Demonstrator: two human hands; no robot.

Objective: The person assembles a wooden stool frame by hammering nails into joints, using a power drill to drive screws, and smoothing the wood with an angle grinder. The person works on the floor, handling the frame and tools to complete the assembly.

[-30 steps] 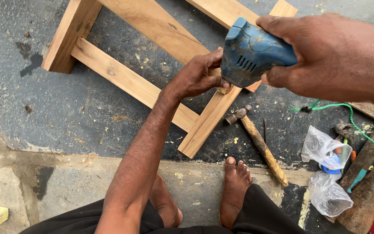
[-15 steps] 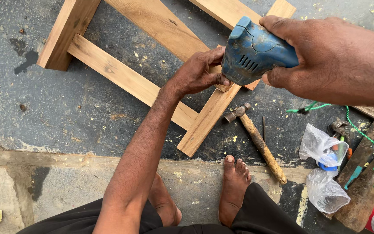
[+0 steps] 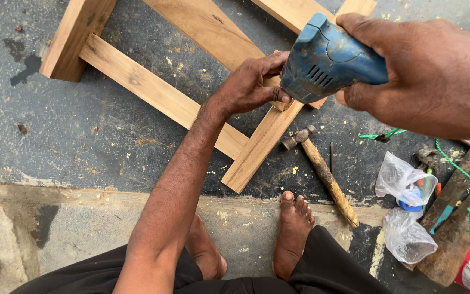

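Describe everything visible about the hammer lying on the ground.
The hammer lies flat on the dark, sawdust-flecked ground, apart from both hands. Its small metal head, dull and rusty-looking, points up-left and sits close to the end of a wooden frame rail; whether they touch is unclear. The worn, stained wooden handle runs diagonally down-right, ending near a crumpled clear plastic bag. A thin dark nail-like piece lies beside it.
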